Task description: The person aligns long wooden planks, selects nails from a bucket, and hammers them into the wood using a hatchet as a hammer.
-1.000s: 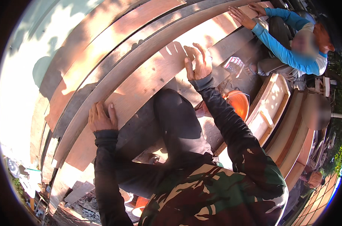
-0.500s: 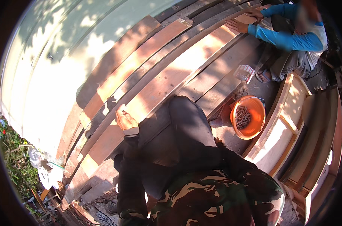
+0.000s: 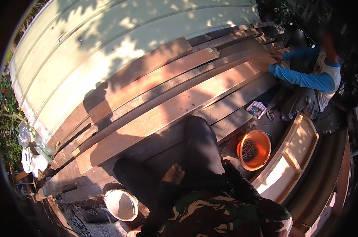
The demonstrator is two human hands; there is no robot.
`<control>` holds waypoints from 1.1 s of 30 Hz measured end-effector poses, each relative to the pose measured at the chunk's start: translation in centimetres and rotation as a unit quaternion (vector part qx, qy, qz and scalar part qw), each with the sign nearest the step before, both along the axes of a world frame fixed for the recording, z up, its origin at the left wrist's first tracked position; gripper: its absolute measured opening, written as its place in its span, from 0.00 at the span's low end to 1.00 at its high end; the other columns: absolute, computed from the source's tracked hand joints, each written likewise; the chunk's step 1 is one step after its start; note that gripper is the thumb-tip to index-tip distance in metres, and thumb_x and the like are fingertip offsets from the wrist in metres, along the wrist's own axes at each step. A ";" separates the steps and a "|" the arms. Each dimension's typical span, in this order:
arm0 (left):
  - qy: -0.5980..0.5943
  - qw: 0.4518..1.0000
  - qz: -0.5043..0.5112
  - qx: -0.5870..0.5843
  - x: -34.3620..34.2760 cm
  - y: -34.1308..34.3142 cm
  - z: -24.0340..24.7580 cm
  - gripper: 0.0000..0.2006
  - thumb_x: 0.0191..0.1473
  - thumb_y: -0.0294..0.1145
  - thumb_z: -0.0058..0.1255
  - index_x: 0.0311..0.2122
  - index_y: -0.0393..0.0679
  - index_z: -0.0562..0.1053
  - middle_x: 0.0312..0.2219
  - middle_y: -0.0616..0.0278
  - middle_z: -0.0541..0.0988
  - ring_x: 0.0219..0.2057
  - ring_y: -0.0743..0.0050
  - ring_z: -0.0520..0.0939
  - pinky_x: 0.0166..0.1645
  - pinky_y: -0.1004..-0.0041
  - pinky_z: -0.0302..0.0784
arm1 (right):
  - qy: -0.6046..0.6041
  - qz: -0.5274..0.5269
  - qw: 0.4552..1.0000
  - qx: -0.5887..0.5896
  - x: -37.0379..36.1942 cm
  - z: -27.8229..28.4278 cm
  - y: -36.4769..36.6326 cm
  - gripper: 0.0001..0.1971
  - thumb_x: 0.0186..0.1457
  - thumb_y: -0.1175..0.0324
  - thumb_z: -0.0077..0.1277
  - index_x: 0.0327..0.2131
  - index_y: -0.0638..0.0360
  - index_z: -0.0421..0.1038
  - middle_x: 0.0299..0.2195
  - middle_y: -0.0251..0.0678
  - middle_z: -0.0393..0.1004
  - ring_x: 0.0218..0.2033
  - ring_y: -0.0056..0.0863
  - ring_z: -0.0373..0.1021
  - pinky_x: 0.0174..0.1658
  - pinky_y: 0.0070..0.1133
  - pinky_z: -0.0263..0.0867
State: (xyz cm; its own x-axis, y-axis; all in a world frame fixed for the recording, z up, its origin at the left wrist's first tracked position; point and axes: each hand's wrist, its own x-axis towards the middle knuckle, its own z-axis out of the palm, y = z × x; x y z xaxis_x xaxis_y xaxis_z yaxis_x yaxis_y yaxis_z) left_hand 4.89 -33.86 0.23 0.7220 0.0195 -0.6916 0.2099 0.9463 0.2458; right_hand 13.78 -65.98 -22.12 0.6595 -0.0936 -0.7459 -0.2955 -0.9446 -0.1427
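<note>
in the head view the left hand (image 3: 174,174) lies low over the lap, apart from the wood, its fingers loosely bent in shadow — whether they pinch anything i cannot tell. the right hand is out of sight, so its grip cannot be told either; only the right sleeve (image 3: 235,177) shows, right of the left hand. the pale plank (image 3: 159,114) lies ahead of the left hand, beyond the thighs, its long axis slanting from the near left to the far right. its near end is off to the left of that hand, its far end well ahead and right, where a co-worker (image 3: 325,81) reaches in. of the two, the left hand is the only one whose nearness can be judged — the knee (image 3: 200,132) stands between it and the plank's middle. the orange bucket (image 3: 267,154) sits to its right.
</note>
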 end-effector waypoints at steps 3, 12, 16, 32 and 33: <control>-0.060 0.998 -0.019 -0.010 0.8 0.1 0.3 0.14 0.53 0.38 0.53 0.41 0.40 0.69 0.31 0.66 0.72 0.33 0.74 0.74 0.40 0.71 0.71 | -0.025 0.001 1.000 0.002 -0.4 1.4 -1.1 0.19 0.43 0.59 0.56 0.35 0.61 0.65 0.32 0.49 0.73 0.37 0.46 0.71 0.37 0.37 0.66; -0.040 0.967 -0.186 0.170 2.6 2.7 -0.7 0.21 0.51 0.41 0.56 0.45 0.34 0.71 0.26 0.62 0.74 0.26 0.79 0.73 0.31 0.77 0.69 | -0.163 -0.045 0.985 0.041 -3.4 8.5 -1.0 0.20 0.42 0.59 0.56 0.37 0.61 0.65 0.32 0.48 0.73 0.37 0.45 0.72 0.37 0.36 0.66; -0.055 0.949 -0.224 0.216 2.0 3.0 -1.5 0.20 0.53 0.37 0.54 0.45 0.32 0.71 0.29 0.58 0.76 0.24 0.77 0.74 0.30 0.77 0.70 | -0.400 -0.062 0.911 0.084 -5.2 12.0 -4.1 0.21 0.41 0.62 0.57 0.38 0.62 0.65 0.31 0.46 0.73 0.34 0.43 0.72 0.36 0.33 0.67; -0.220 0.947 -0.211 -0.100 4.3 1.9 -2.5 0.10 0.52 0.23 0.47 0.39 0.31 0.72 0.28 0.55 0.76 0.28 0.70 0.77 0.33 0.75 0.73 | -0.567 -0.215 0.756 0.245 5.0 33.1 0.6 0.08 0.48 0.69 0.51 0.28 0.56 0.61 0.16 0.27 0.64 0.13 0.15 0.61 0.16 0.15 0.56; -0.207 0.944 -0.199 -0.165 4.0 1.5 -2.5 0.10 0.52 0.23 0.46 0.39 0.32 0.72 0.28 0.55 0.76 0.28 0.70 0.77 0.34 0.75 0.73 | -0.567 -0.209 0.759 0.243 6.1 32.8 0.6 0.08 0.48 0.69 0.51 0.28 0.56 0.61 0.16 0.27 0.65 0.13 0.15 0.61 0.16 0.15 0.56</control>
State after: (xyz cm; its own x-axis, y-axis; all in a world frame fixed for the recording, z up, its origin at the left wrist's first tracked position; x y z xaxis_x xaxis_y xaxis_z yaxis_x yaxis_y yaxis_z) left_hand 8.89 -32.40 -2.27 0.8362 -0.4773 -0.2700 0.5157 0.8519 0.0914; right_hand 19.85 -65.33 10.68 0.8915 -0.3672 0.2652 0.0180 -0.5563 -0.8308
